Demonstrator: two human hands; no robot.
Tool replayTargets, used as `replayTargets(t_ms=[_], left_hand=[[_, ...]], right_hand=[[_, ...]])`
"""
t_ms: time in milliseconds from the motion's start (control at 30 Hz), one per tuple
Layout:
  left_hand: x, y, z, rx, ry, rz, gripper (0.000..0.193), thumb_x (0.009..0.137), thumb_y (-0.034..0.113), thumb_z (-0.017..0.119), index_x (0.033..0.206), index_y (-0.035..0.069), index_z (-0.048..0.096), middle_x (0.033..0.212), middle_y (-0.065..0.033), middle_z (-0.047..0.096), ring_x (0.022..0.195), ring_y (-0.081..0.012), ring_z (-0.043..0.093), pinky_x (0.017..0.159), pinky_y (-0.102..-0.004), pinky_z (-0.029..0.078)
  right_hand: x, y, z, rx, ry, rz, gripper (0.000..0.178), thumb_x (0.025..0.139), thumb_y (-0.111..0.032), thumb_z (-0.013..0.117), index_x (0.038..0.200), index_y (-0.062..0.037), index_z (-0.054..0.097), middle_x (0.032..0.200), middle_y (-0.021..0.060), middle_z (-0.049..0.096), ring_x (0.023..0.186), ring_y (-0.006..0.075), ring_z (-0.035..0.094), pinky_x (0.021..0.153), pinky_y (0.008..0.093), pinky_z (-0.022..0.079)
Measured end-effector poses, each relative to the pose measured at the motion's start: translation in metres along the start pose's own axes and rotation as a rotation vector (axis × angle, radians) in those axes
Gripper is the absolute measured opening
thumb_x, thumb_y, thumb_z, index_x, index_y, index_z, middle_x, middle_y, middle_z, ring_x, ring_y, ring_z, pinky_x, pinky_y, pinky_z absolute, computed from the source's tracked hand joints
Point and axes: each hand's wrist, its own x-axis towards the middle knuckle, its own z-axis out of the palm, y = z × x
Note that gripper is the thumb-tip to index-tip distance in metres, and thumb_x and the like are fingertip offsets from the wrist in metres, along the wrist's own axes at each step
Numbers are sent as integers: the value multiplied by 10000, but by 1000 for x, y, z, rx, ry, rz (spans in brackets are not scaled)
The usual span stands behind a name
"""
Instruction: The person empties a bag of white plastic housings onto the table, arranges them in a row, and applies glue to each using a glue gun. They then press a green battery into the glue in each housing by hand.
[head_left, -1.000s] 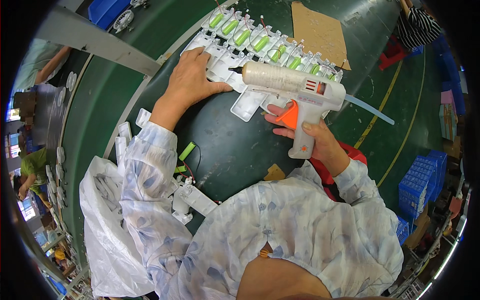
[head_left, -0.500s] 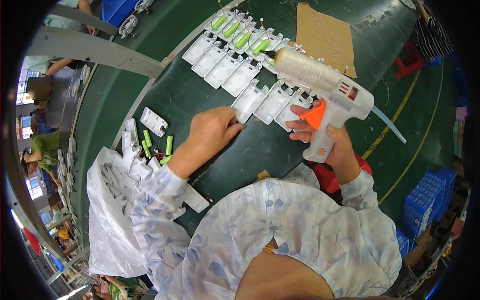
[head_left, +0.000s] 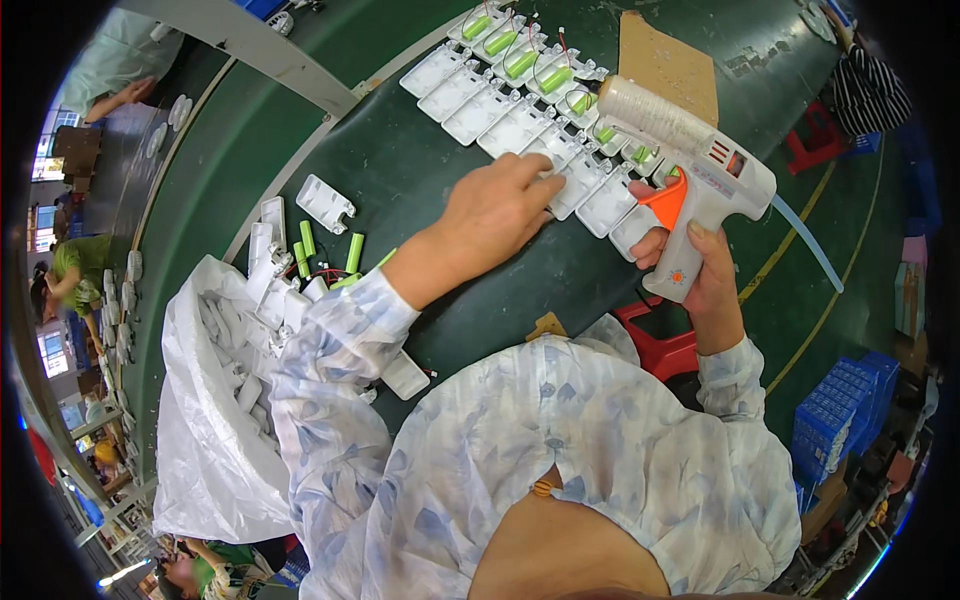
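Note:
My right hand point(head_left: 708, 265) is wrapped round the grip of a white hot glue gun point(head_left: 715, 195) with an orange trigger. The gun's clear-wrapped front end points up and left over the rows. My left hand point(head_left: 500, 212) lies palm down at the near row of white plastic casings point(head_left: 505, 128). Its bent fingers are a little apart and touch a casing point(head_left: 573, 185) at the row's near edge; the fingertips are partly hidden. Behind this row, more casings hold green battery cells point(head_left: 520, 65) with thin red and black wires.
A brown cardboard sheet point(head_left: 665, 65) lies past the rows. At left, a white plastic sack point(head_left: 215, 440) of casings stands by loose green cells point(head_left: 354, 252) and a single casing point(head_left: 325, 204). A red stool point(head_left: 655, 340) and blue crates point(head_left: 840, 415) are at right.
My left hand has moved right and farther along the near row, whose casings now sit closer together. The glue gun has shifted slightly right in my right hand. The whole view has shifted a little.

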Motion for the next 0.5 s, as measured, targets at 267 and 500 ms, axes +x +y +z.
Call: replayTargets(t_ms=[267, 500], left_hand=[[-5, -3, 19, 115, -77, -21, 410, 765, 83, 734, 1163, 45, 644, 1185, -115, 614, 946, -294, 609, 810, -390, 536], [-23, -2, -30, -65, 31, -111, 376, 811, 86, 729, 1178, 56, 650, 1195, -127, 610, 1063, -328, 620, 867, -397, 539]], right_hand=[[-4, -10, 5, -5, 24, -20, 668, 903, -271, 620, 1430, 38, 348, 1370, 358, 507, 866, 349, 734, 715, 369, 630], [-1, -25, -4, -87, 9, 52, 697, 909, -308, 609, 1466, 11, 336, 1408, 356, 480, 735, 273, 719, 635, 329, 602]])
